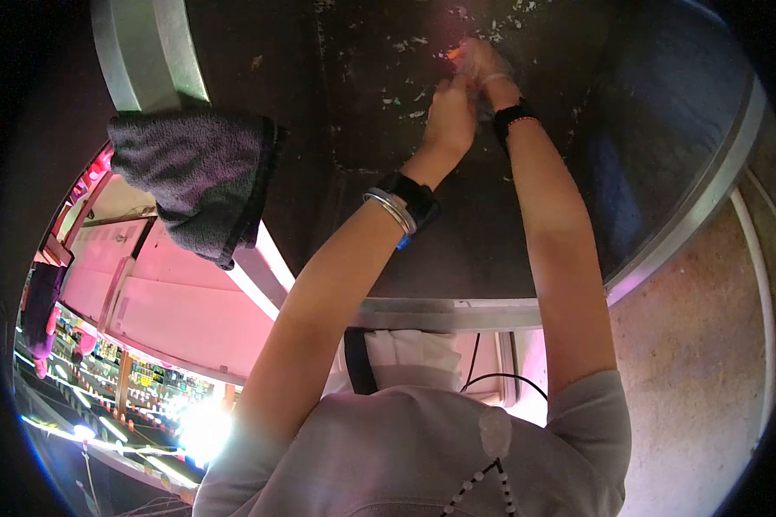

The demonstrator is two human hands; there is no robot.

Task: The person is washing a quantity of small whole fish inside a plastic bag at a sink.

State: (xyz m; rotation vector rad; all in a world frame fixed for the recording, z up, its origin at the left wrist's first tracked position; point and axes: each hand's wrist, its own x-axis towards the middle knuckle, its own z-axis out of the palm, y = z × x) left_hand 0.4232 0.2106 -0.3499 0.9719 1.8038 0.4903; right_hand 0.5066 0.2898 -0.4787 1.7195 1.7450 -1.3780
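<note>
Both hands are close together over a dark surface [379, 224] near the top of the view. My left hand [453, 116] is closed, its fingers curled against the other hand. My right hand [485, 65] is also closed, with a small orange bit [454, 54] showing at its fingertips. What kind of thing this is cannot be made out. Something thin and see-through, like plastic film, shows around the right hand. White shreds [418, 114] lie scattered on the surface around both hands.
A dark grey towel [194, 177] hangs over the metal frame [151, 60] at left. A pale metal rim [698, 215] curves along the right and near edges. Beyond it is a stained concrete floor [672, 362]. Pink panels [177, 302] and bright lights are at lower left.
</note>
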